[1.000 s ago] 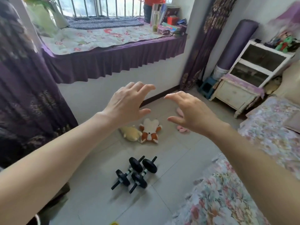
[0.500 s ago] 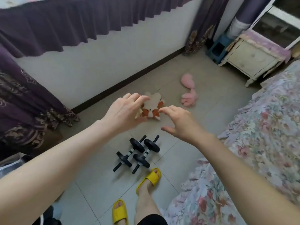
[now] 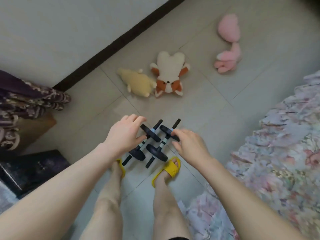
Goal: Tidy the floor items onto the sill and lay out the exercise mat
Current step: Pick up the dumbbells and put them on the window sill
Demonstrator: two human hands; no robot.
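Left hand: the left hand (image 3: 125,134) hung over the left dumbbell, fingers spread and curved, holding nothing; whether the thumb touched the bar could not be told.
Right hand: the right hand (image 3: 189,146) hovered at the right dumbbell, fingers apart and empty, one fingertip at the pale collar near the far disc.
Left dumbbell: the left dumbbell (image 3: 145,142) lay on the floor (image 3: 199,108) just ahead of the feet, bar running diagonally, black discs at each end, banded pale grip between them.
Right dumbbell: the right dumbbell (image 3: 161,144) lay just beside the left one, parallel to it, their discs close or touching.
Handling: judged heavy for their size, rigid, and liable to roll on the smooth tile; the banded middle of each bar looked the best hold, one per hand, with fingers wrapped fully under before lifting.
Feet: yellow slippers (image 3: 170,168) stood right behind the near bar ends, so a dropped weight would have risked the toes.
Plush toys: a cream plush (image 3: 136,82) touched an orange-and-white fox plush (image 3: 168,75) farther out, near the dark skirting; a pink plush rabbit (image 3: 228,49) lay well apart toward the right. All judged soft, light and graspable anywhere.
Surroundings: a floral bedspread (image 3: 277,153) bordered the floor's right side, a patterned purple curtain (image 3: 26,101) its left.
Not in view: the sill and the exercise mat.
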